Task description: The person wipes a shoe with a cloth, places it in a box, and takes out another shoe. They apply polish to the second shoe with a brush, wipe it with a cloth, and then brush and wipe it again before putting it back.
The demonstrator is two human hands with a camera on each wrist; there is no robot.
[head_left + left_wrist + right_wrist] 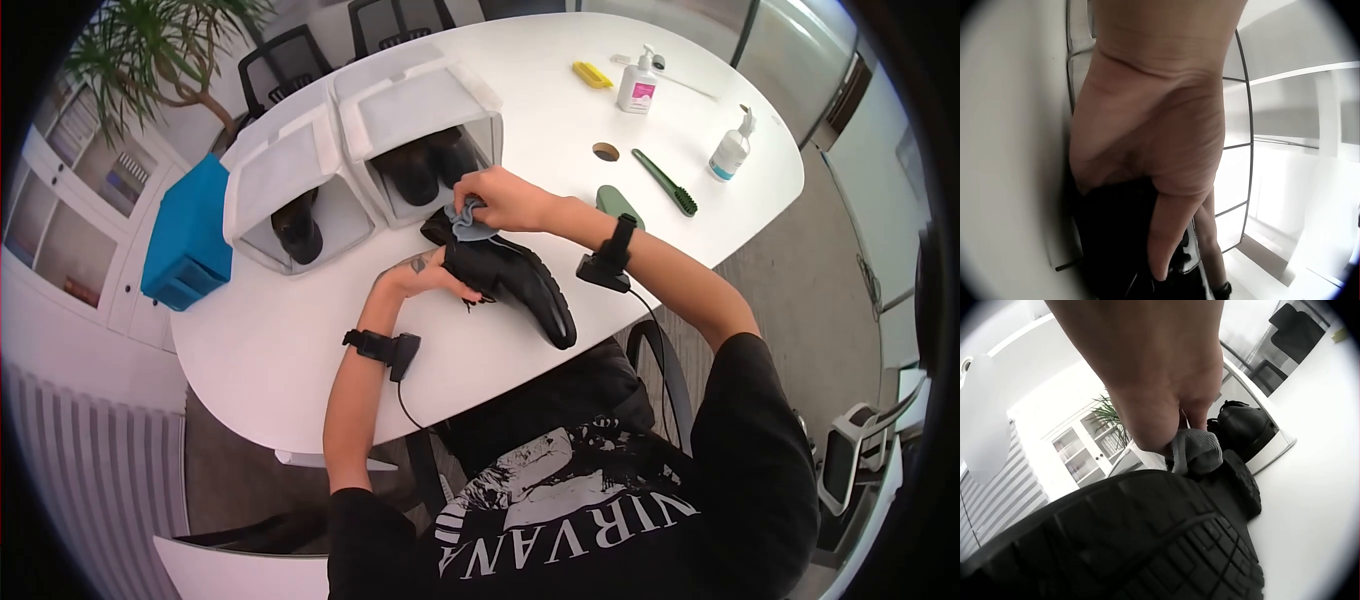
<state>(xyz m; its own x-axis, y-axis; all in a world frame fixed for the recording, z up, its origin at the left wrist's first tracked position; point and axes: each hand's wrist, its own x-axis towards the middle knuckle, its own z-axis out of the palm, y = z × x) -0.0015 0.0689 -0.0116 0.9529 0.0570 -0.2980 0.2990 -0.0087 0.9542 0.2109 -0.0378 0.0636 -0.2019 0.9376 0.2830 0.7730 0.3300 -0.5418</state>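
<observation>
- Black shoe point(505, 280), over the counter point(270, 360): probably light, stiff in sole, smooth.
- Left hand point(425, 273) grips its upper, a good place.
- Right hand point(505, 200) pinches grey cloth point(470, 226) near the heel.

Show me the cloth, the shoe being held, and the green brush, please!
Cloth point(469, 221): head view, on its crumpled folds.
Held shoe point(506, 274): head view, on its black upper.
Green brush point(661, 178): head view, on its handle.

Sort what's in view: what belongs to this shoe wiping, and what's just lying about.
Belongs:
black shoe in the left hand
grey cloth in the right hand
possibly the green brush, untouched

Apparently just lying about:
blue box
yellow item
pump bottles
</observation>
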